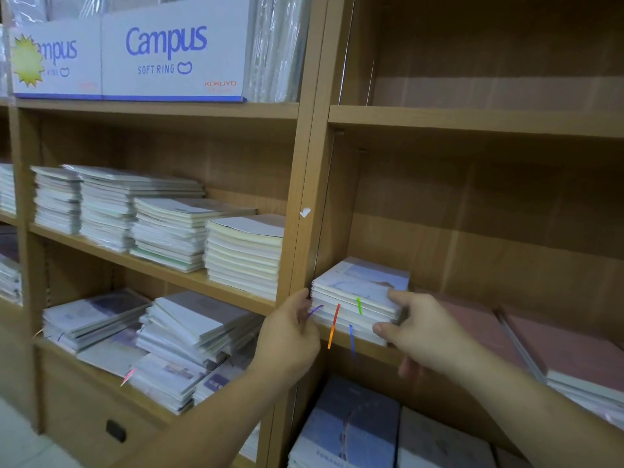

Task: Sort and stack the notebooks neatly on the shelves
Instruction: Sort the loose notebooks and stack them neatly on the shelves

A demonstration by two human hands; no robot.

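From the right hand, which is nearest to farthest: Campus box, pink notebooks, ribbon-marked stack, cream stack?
1. Ribbon-marked stack, held by the right hand.
2. Pink notebooks, just right, same shelf.
3. Cream stack, left bay, higher shelf.
4. Campus box, top left.

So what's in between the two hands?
A small stack of notebooks with coloured ribbon markers hanging out, sitting on the shelf. The left hand holds its left end, the right hand its right end. The head view shows it.
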